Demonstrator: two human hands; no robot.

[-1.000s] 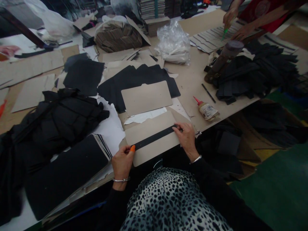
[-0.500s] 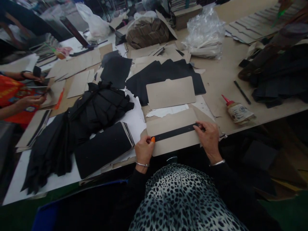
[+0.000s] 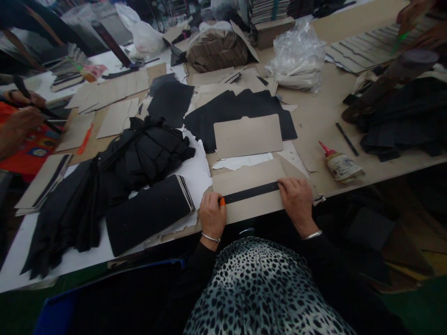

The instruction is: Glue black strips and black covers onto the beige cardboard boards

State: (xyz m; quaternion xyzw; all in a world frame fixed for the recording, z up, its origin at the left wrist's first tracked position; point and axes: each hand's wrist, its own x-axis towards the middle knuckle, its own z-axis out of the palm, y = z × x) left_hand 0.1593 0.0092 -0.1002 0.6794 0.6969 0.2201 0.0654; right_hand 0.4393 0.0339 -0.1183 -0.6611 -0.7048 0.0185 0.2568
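A black strip (image 3: pixel 250 192) lies lengthwise across a beige board (image 3: pixel 244 176) at the table's front edge. At the strip's left end is my left hand (image 3: pixel 213 215), its fingers closed on the board's edge and the strip, with an orange cover on one fingertip. My right hand (image 3: pixel 297 204) grips the right end, fingers bent over the board's edge and thumb against the strip. Just behind, a second beige board (image 3: pixel 247 136) rests on fanned black sheets (image 3: pixel 223 104).
Left of my hands are a stack of black boards (image 3: pixel 150 214) and a heap of black strips (image 3: pixel 139 158). A glue bottle (image 3: pixel 342 166) and a black pen (image 3: pixel 347 138) lie to the right. Another person's hands (image 3: pixel 26 116) work at the far left.
My right hand's fingers have folded over the board's right edge, and my left hand's fingers have curled further over the left edge. The other person's hands at the left have moved with a black strip.
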